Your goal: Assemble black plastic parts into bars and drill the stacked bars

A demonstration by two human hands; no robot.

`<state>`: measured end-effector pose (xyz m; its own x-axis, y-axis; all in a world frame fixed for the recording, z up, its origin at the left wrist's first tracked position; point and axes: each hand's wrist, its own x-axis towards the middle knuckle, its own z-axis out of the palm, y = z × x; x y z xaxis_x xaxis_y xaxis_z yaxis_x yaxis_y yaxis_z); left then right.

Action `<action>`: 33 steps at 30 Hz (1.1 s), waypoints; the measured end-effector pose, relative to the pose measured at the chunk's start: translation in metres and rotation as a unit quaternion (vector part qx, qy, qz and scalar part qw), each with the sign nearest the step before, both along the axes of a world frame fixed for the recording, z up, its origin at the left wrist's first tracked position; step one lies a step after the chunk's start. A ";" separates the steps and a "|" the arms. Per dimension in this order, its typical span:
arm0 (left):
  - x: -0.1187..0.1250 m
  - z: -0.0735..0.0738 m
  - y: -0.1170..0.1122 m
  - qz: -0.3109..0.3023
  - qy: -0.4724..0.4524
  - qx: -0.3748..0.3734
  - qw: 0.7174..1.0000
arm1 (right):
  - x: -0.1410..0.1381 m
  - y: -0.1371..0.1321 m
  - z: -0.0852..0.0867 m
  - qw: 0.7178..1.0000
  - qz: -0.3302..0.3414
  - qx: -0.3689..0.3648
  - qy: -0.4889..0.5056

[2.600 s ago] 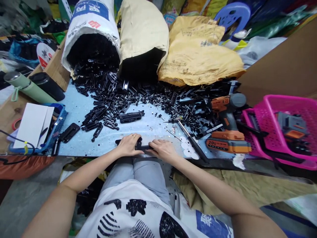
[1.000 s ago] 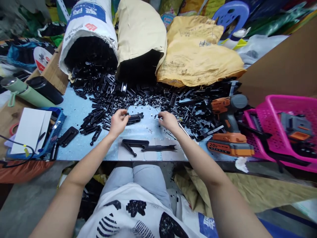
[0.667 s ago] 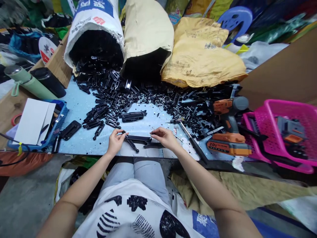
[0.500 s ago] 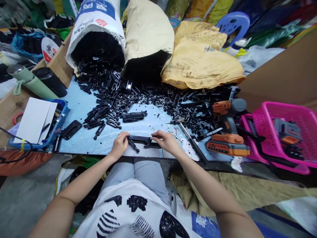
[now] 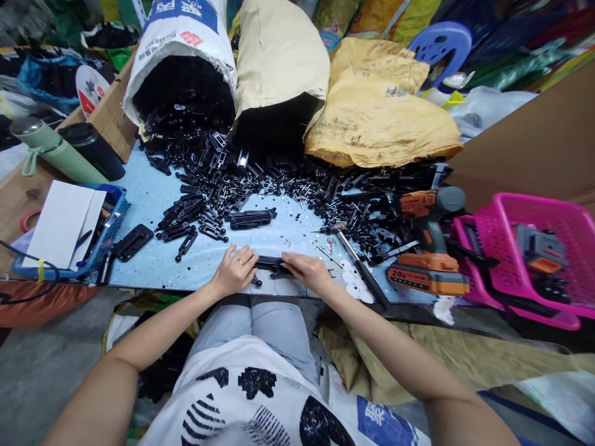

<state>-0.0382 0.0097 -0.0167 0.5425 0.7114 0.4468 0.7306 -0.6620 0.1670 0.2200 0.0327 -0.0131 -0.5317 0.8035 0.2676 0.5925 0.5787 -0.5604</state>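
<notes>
Near the table's front edge, my left hand [image 5: 236, 270] is closed around the left end of a long black plastic part [image 5: 269, 261]. My right hand [image 5: 307, 270] pinches its right end, thumb and fingers together. A shorter black arm piece [image 5: 256, 281] pokes out below my left fingers, mostly covered by them. Behind the hands, several similar assembled black bars [image 5: 252, 218] lie side by side. A cluster of black link pieces [image 5: 186, 214] is to their left, and loose black parts with small silver screws [image 5: 274, 186] spread further back.
On the right lie a hammer [image 5: 362, 266], an orange cordless drill [image 5: 430, 241] and a pink basket [image 5: 548, 214]. A blue basket [image 5: 118, 214] with papers, a black flat part [image 5: 133, 242] and two bottles stand left. Sacks, including a white one [image 5: 179, 37], line the back.
My left hand has shifted right and turned over the part's left end, covering most of the short arm piece. My right hand's fingers have straightened along the other end.
</notes>
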 end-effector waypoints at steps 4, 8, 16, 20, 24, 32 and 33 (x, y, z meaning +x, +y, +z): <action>0.016 0.004 0.010 -0.086 0.091 -0.033 0.992 | 0.016 -0.005 -0.014 0.988 0.066 0.079 -0.113; 0.032 0.012 0.025 -0.042 0.155 -0.107 0.981 | 0.029 0.006 -0.010 0.965 -0.009 0.140 -0.223; 0.031 0.070 -0.013 -0.143 -0.152 -0.123 0.970 | 0.019 -0.013 0.087 0.967 0.236 0.024 0.093; 0.048 0.093 -0.050 -0.184 -0.341 -0.148 0.910 | -0.018 -0.052 0.076 0.927 0.230 -0.087 0.284; 0.068 0.076 -0.057 -0.137 -0.376 -0.040 0.915 | -0.071 -0.056 0.017 0.950 -0.087 -0.051 0.295; 0.043 0.000 0.032 0.037 0.016 -0.026 0.999 | -0.052 0.154 -0.003 0.988 -0.134 0.060 0.051; 0.040 -0.005 0.046 0.052 0.049 -0.048 0.996 | -0.048 0.187 -0.001 0.988 -0.144 0.056 0.000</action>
<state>0.0015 0.0555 -0.0212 0.5019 0.8025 0.3227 0.8098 -0.5670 0.1506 0.1721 0.2193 -0.0139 -0.2860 0.8866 0.3636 0.7412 0.4451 -0.5025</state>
